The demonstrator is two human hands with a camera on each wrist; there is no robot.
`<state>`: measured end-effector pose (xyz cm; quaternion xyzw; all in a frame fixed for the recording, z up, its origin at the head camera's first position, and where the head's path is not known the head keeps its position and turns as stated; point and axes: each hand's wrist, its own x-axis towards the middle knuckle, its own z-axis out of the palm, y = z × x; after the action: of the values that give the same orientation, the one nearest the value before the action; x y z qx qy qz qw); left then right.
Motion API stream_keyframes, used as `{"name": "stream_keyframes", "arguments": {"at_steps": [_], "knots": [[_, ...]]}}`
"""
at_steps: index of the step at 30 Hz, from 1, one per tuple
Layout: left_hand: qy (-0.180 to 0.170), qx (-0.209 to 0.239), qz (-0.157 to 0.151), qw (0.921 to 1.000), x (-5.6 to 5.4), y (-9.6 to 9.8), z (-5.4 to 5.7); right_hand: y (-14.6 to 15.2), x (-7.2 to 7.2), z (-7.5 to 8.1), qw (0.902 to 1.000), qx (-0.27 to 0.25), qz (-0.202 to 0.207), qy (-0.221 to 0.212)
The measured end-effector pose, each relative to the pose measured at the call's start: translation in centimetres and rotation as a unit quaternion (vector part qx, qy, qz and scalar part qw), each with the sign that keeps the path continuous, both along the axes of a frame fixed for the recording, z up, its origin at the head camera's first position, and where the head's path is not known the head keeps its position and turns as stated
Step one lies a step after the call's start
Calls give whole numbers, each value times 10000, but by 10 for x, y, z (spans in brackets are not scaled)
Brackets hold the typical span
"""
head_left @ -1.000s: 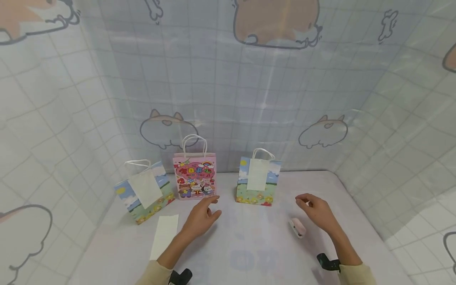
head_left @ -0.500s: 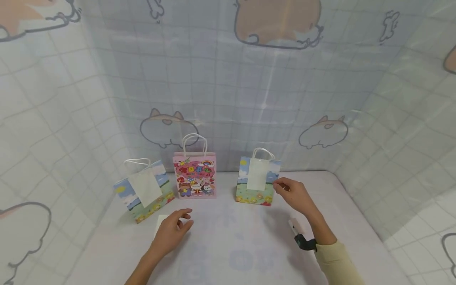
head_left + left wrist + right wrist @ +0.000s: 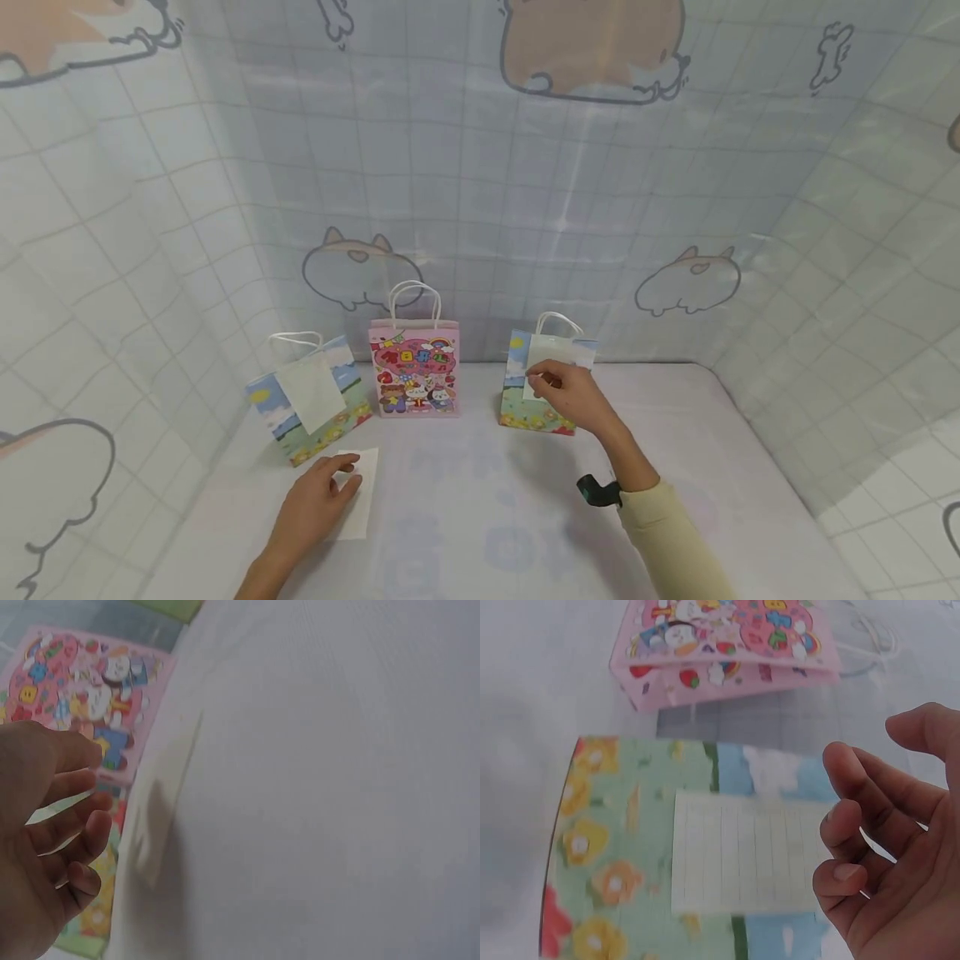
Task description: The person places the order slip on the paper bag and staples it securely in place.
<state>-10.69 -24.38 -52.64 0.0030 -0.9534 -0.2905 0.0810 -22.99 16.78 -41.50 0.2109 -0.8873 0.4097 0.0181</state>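
Note:
My left hand (image 3: 311, 508) hovers over a blank white paper strip (image 3: 363, 500) on the table, its fingers loosely bent around nothing. In the left wrist view the strip lies beyond the fingers, apart from them. My right hand (image 3: 573, 392) is in front of the right landscape-print paper bag (image 3: 517, 408), fingers loosely bent. It covers part of the white slip on that bag; in the right wrist view this slip (image 3: 742, 855) shows ruled lines. No contact with bag or slip is evident. The pink-and-white case from the earlier views is hidden, apparently behind my right arm.
A pink cartoon paper bag (image 3: 415, 367) with white handles stands at the middle back. Left of it, a second landscape-print paper bag (image 3: 273, 408) stands turned at an angle, a white slip (image 3: 311, 396) on its front. Patterned cloth walls (image 3: 480, 208) enclose the table.
My right hand has moved left from beside the pink-and-white case to the front of the right bag. My left hand has drawn back left, from near the pink bag to above the paper strip.

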Motion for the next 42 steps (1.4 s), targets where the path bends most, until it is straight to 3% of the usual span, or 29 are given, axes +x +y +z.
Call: {"name": "stream_keyframes", "arguments": {"at_steps": [8,16,22,30,37,42], "knots": [[-83,-444,186,9988,2,-25,-16,-28,-10,-6,9992,-69,351,-165],[-93,-585,276,9979,1,-36,-17,-54,-25,-7,9980,-46,555,-286],[19,-533,185,9984,-4,-33,-11,-72,-33,-6,9952,-256,656,-681],[-721,-790,-134,9942,-21,-22,-6,-89,-42,-7,9948,-85,672,-762],[-931,-950,-61,9911,-28,-18,-7,-96,-51,-5,9946,-31,626,-824],[-852,-886,-51,9924,-28,-16,-6,-100,-56,-5,9943,-58,589,-883]]}}
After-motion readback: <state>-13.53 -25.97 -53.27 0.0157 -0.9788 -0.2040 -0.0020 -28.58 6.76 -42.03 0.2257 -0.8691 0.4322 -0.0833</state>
